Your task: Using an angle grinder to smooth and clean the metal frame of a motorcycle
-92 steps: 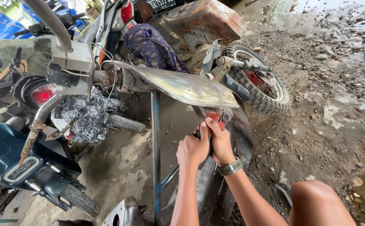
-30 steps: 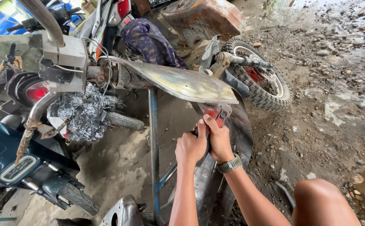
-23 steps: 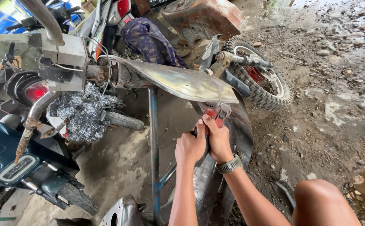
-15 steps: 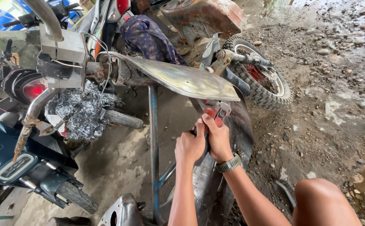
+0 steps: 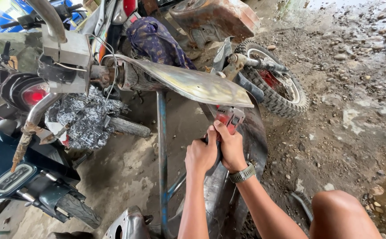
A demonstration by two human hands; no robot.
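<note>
Both hands are together, closed around one red power tool (image 5: 228, 119). The left hand (image 5: 200, 155) wraps the rear of its body; the right hand (image 5: 231, 148), wearing a wristwatch (image 5: 242, 174), grips just beside it. The tool sits against a dark tyre (image 5: 250, 141), directly under the tip of a worn metal fender (image 5: 193, 82). A blue stand post (image 5: 162, 150) rises left of the hands. A knobby wheel (image 5: 281, 88) lies beyond on muddy ground.

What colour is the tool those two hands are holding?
Red with grey parts. The head view shows the power tool gripped by the left hand and right hand.
</note>
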